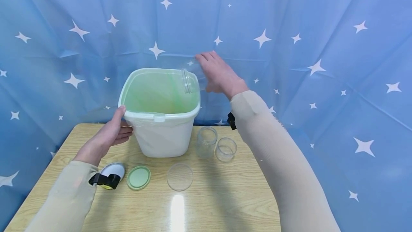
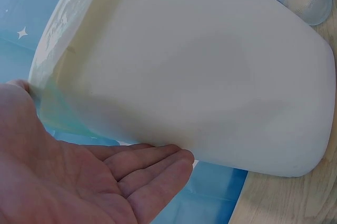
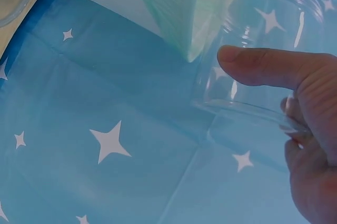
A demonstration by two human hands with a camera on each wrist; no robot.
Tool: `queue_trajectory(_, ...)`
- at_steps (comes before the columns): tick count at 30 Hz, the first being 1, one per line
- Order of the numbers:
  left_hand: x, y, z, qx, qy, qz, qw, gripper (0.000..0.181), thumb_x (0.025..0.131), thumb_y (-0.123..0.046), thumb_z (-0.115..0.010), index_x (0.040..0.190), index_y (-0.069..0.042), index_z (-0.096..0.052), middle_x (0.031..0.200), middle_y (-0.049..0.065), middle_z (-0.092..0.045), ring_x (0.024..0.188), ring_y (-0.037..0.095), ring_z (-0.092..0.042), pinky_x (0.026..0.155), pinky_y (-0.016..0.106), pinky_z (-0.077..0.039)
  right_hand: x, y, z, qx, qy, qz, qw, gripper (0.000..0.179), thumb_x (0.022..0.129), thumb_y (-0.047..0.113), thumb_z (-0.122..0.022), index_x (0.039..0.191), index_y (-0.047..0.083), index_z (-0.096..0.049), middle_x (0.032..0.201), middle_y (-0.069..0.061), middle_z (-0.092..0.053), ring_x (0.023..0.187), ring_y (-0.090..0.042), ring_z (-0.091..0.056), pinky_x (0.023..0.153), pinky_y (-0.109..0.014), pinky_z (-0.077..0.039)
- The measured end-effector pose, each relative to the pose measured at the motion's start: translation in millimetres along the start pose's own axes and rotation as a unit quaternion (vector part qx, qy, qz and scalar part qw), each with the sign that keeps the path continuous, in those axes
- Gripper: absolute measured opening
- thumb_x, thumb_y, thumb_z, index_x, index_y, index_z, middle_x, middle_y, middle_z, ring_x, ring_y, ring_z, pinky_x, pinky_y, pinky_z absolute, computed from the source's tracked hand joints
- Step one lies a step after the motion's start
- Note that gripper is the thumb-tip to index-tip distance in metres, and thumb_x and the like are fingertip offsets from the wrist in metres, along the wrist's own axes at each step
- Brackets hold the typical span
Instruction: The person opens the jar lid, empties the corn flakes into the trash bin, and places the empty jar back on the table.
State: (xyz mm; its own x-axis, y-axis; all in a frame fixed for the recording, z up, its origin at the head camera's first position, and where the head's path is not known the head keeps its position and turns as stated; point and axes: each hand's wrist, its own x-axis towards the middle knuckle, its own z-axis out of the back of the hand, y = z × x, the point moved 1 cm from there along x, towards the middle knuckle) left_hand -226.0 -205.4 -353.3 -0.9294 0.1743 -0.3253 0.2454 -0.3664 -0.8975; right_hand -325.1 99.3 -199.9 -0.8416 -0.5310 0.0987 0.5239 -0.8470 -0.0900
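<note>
A white trash can (image 1: 161, 135) lined with a translucent green bag (image 1: 151, 92) stands on the table. My left hand (image 1: 107, 135) steadies its left side: the thumb lies at the rim, and the straight fingers (image 2: 152, 174) touch the outer wall. A clear jar (image 3: 258, 71) is in my right hand (image 1: 220, 72), thumb on one side and fingers partly hidden behind it. The jar lies on its side in the air, its threaded mouth (image 1: 186, 81) over the right part of the can's opening. Nothing can be made out inside the jar.
Right of the can stand a taller clear jar (image 1: 206, 142) and a shorter one (image 1: 226, 149). In front lie a white lid (image 1: 113, 170), a green lid (image 1: 138, 177) and a clear lid (image 1: 180, 177) on the wooden table (image 1: 244, 196). A blue star-patterned curtain (image 1: 289, 17) hangs behind.
</note>
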Motion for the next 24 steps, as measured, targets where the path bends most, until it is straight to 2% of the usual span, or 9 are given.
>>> queue_trajectory(2,0.7,0.6,0.3,0.0,-0.001,0.0,1.0,0.11,0.089,-0.078,0.0,0.151,0.011,-0.012,0.152,0.036,-0.025,0.142,0.047,-0.029,0.117,0.054,-0.032,-1.7,-2,0,0.016,0.006,-0.011,0.9998,0.104,0.074,0.006,-0.082,0.156,0.009,-0.019,0.16,-0.008,-0.026,0.15,-0.026,-0.019,0.128,-0.035,-0.006)
queue_trajectory(9,1.4,1.6,2.4,0.011,0.002,-0.003,0.9999,0.109,0.089,-0.077,0.001,0.151,0.011,-0.013,0.152,0.036,-0.026,0.142,0.047,-0.03,0.116,0.055,-0.033,-6.9,-14,-3,0.082,0.019,-0.052,0.9951,0.112,0.073,0.013,-0.085,0.157,0.013,-0.012,0.164,-0.003,-0.018,0.152,-0.023,-0.013,0.126,-0.038,-0.018)
queue_trajectory(15,0.0,0.5,2.4,0.012,0.002,-0.003,0.9999,0.108,0.089,-0.077,0.001,0.151,0.011,-0.012,0.153,0.036,-0.025,0.142,0.047,-0.029,0.116,0.055,-0.032,-9.7,-26,-7,0.159,0.011,-0.073,0.9844,0.113,0.073,0.017,-0.086,0.158,0.013,-0.011,0.164,-0.003,-0.015,0.152,-0.025,-0.011,0.126,-0.042,-0.019)
queue_trajectory(19,-1.8,-0.5,2.4,0.014,0.001,-0.004,0.9999,0.109,0.089,-0.078,0.001,0.151,0.011,-0.012,0.153,0.036,-0.026,0.142,0.047,-0.03,0.116,0.055,-0.032,-14.0,-39,-12,0.197,-0.002,-0.077,0.9775,0.113,0.072,0.02,-0.087,0.157,0.011,-0.013,0.164,-0.005,-0.018,0.152,-0.027,-0.015,0.125,-0.044,-0.02)
queue_trajectory(24,-1.1,-0.9,1.7,0.015,0.005,-0.006,0.9999,0.11,0.088,-0.079,0.001,0.151,0.011,-0.015,0.153,0.035,-0.026,0.143,0.046,-0.029,0.117,0.054,-0.032,-25.3,-60,-21,0.236,-0.023,-0.098,0.9665,0.112,0.07,0.023,-0.088,0.156,0.01,-0.017,0.161,-0.008,-0.027,0.147,-0.028,-0.027,0.122,-0.047,-0.026)
